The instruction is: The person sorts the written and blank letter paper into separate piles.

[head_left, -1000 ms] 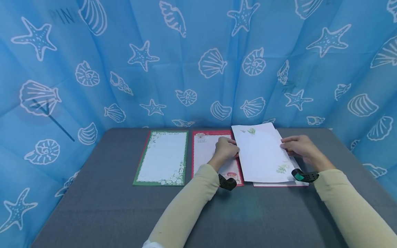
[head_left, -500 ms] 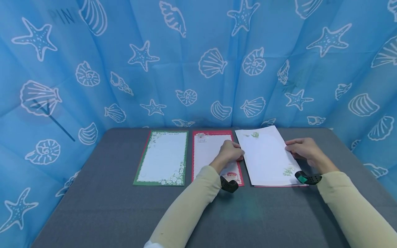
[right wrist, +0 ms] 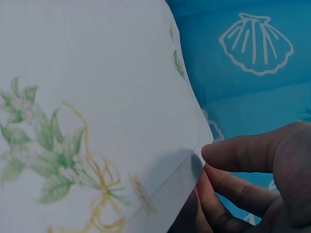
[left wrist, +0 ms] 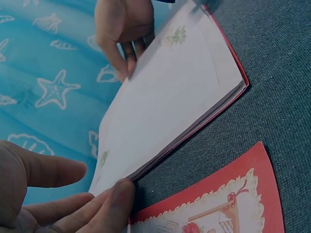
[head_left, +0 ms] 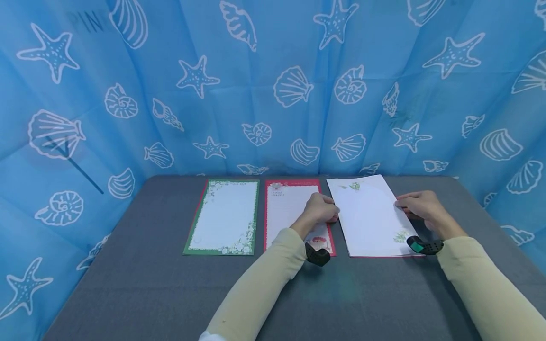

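White letter paper (head_left: 367, 218) with green leaf prints lies over a red-edged stack at the right of the row. My left hand (head_left: 320, 210) holds its left edge; in the left wrist view one finger (left wrist: 58, 171) stands off it while other fingertips meet at the edge. My right hand (head_left: 424, 207) pinches the right edge, its upper digit (right wrist: 238, 153) at the margin and other fingers below. In the right wrist view a lower sheet (right wrist: 180, 194) shows past the top sheet's edge. In the left wrist view a dark gap runs between white paper and red border.
Left of the stack lies red-bordered letter paper (head_left: 283, 208), partly covered by the left hand. A green-bordered sheet (head_left: 223, 218) lies farther left, with a red edge showing beneath. All rest on a dark grey cloth (head_left: 149, 284); a blue shell-print curtain (head_left: 256, 94) hangs behind.
The leaf-print paper has come down and slightly right, its front edge now nearly level with the red-edged stack below. Both hands have moved a little right with it.
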Demonstrator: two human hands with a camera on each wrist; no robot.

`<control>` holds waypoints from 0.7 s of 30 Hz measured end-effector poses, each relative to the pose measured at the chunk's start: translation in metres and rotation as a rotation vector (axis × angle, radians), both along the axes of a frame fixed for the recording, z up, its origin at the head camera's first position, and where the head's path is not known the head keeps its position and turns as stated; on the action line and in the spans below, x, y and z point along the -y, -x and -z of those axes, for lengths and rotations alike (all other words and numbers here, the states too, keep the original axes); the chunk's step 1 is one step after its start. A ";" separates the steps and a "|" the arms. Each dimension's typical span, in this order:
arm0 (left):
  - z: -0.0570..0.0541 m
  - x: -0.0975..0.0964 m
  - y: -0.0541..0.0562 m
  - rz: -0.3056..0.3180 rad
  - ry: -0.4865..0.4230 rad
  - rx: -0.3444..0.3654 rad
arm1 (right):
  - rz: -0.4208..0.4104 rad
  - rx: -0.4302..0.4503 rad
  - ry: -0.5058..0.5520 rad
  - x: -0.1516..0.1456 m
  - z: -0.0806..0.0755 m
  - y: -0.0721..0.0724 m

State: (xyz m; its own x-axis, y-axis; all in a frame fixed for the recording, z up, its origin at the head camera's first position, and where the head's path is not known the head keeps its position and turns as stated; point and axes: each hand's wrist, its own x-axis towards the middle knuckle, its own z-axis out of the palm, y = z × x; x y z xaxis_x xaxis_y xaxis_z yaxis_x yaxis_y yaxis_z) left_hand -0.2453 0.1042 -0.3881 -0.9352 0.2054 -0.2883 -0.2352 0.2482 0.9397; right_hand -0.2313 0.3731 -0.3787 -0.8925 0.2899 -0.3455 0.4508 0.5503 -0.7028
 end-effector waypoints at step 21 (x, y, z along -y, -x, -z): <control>0.000 -0.001 -0.003 0.011 -0.003 0.000 | 0.015 0.017 -0.022 -0.001 0.004 0.000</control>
State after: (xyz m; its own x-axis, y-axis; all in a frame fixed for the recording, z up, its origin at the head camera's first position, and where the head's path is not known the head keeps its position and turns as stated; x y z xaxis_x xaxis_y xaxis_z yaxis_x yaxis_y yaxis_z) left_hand -0.2424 0.1048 -0.3877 -0.9330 0.2162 -0.2878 -0.2326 0.2480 0.9404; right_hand -0.2315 0.3745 -0.3827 -0.8822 0.3105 -0.3541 0.4707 0.5590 -0.6826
